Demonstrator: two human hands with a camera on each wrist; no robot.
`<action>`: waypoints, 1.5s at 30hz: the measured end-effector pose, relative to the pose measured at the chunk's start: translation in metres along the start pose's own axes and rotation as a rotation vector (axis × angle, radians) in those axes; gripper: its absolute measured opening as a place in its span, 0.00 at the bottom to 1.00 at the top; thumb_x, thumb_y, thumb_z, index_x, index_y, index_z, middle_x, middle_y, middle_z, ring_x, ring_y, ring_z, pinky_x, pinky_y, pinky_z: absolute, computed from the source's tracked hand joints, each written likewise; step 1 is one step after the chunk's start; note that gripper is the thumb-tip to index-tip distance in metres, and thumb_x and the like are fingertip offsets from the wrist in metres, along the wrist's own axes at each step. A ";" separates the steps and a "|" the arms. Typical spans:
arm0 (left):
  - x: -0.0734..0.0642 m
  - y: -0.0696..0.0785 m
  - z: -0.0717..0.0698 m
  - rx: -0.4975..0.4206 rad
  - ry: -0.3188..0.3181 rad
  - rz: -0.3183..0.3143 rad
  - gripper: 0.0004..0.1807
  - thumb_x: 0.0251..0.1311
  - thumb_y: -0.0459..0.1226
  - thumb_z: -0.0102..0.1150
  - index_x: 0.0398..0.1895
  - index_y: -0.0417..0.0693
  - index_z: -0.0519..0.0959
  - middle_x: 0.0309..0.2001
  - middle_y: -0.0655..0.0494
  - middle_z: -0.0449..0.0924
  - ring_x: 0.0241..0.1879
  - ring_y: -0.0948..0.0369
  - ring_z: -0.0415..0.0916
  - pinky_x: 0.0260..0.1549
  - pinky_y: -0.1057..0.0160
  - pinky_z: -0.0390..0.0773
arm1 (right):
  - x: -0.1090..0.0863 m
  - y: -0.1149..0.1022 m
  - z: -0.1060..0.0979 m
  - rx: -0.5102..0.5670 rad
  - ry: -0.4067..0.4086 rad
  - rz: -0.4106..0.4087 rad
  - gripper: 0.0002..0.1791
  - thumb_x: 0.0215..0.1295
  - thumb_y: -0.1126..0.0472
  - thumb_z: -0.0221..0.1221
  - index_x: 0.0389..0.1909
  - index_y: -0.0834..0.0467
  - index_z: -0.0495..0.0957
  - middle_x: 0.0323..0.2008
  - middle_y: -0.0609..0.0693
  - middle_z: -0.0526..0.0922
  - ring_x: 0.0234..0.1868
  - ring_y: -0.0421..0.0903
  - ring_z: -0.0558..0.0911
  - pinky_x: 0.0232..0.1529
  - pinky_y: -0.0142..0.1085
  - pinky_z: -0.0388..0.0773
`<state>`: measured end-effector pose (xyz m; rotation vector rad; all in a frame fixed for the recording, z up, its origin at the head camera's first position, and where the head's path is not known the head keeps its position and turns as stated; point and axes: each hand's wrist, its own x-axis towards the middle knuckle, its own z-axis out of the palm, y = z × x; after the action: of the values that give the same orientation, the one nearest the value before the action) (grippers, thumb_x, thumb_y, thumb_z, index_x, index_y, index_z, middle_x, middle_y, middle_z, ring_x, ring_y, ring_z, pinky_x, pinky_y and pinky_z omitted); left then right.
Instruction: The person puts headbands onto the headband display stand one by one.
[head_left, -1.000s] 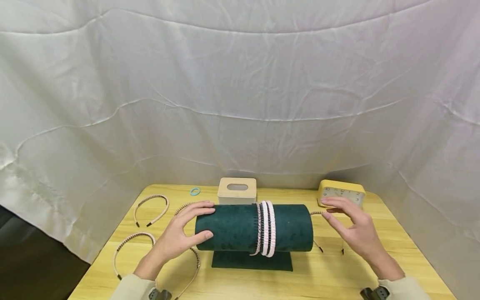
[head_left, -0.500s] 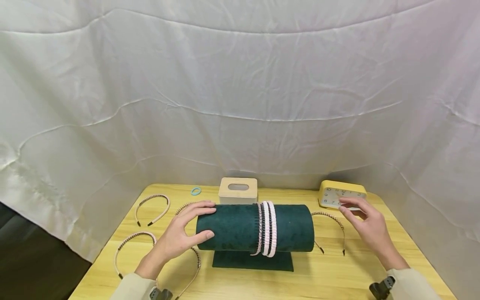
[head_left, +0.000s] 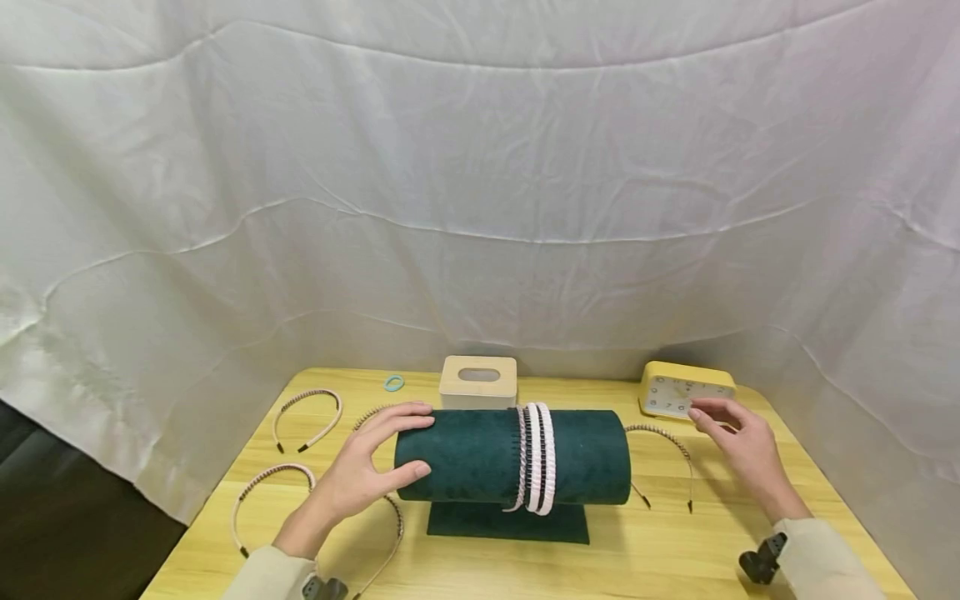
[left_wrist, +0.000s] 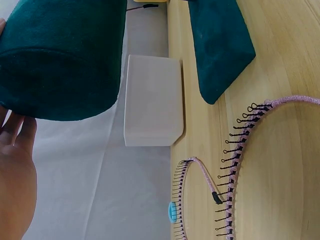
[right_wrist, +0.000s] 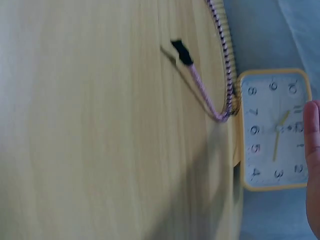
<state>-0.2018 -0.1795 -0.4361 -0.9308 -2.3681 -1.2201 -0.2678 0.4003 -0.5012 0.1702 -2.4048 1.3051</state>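
A dark green velvet cylinder display stand (head_left: 457, 458) stands mid-table in the head view. Headbands in pale pink, black and white (head_left: 534, 458) ring its middle. My left hand (head_left: 360, 475) holds the cylinder's left end, fingers over the top and thumb across the front; the left wrist view shows the round end face (left_wrist: 60, 85) close beside that hand. My right hand (head_left: 742, 442), fingers loosely bent and holding nothing, hovers over the right side, near a yellow clock (head_left: 671, 398). Between it and the stand lies a beaded headband (head_left: 675, 440), partly hidden by the cylinder.
Several more headbands lie on the left, one at the upper left (head_left: 278, 417), one lower down (head_left: 238, 504), one partly behind my left hand (head_left: 397, 517). A tissue box (head_left: 480, 385) and a light blue ring (head_left: 393, 382) are at the back. Pale curtains enclose the table.
My right hand has drawn away to the right from over the beaded headband, exposing more of its arc. The left hand stays on the stand's end.
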 end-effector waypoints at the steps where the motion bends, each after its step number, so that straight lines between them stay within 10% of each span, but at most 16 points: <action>1: 0.000 0.000 0.000 0.003 0.001 -0.003 0.32 0.64 0.38 0.79 0.71 0.66 0.81 0.75 0.61 0.76 0.76 0.56 0.72 0.75 0.61 0.70 | 0.001 0.002 -0.001 0.003 -0.007 0.005 0.22 0.78 0.54 0.67 0.64 0.63 0.83 0.48 0.26 0.86 0.44 0.24 0.86 0.49 0.14 0.78; 19: 0.000 -0.002 0.001 0.001 0.000 -0.003 0.32 0.64 0.38 0.79 0.71 0.66 0.81 0.75 0.60 0.76 0.76 0.58 0.71 0.76 0.64 0.68 | 0.007 0.041 -0.001 -0.067 -0.199 0.064 0.27 0.80 0.54 0.66 0.71 0.64 0.79 0.58 0.62 0.87 0.47 0.24 0.81 0.47 0.21 0.81; 45: 0.000 0.000 -0.001 0.008 0.000 -0.003 0.32 0.64 0.39 0.79 0.70 0.65 0.81 0.75 0.60 0.77 0.76 0.57 0.72 0.76 0.63 0.69 | 0.013 0.052 0.004 -0.148 -0.429 0.211 0.28 0.77 0.47 0.68 0.67 0.61 0.83 0.60 0.59 0.85 0.48 0.40 0.81 0.46 0.29 0.77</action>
<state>-0.2018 -0.1802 -0.4359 -0.9246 -2.3739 -1.2109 -0.2964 0.4275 -0.5385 0.1720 -2.9410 1.2742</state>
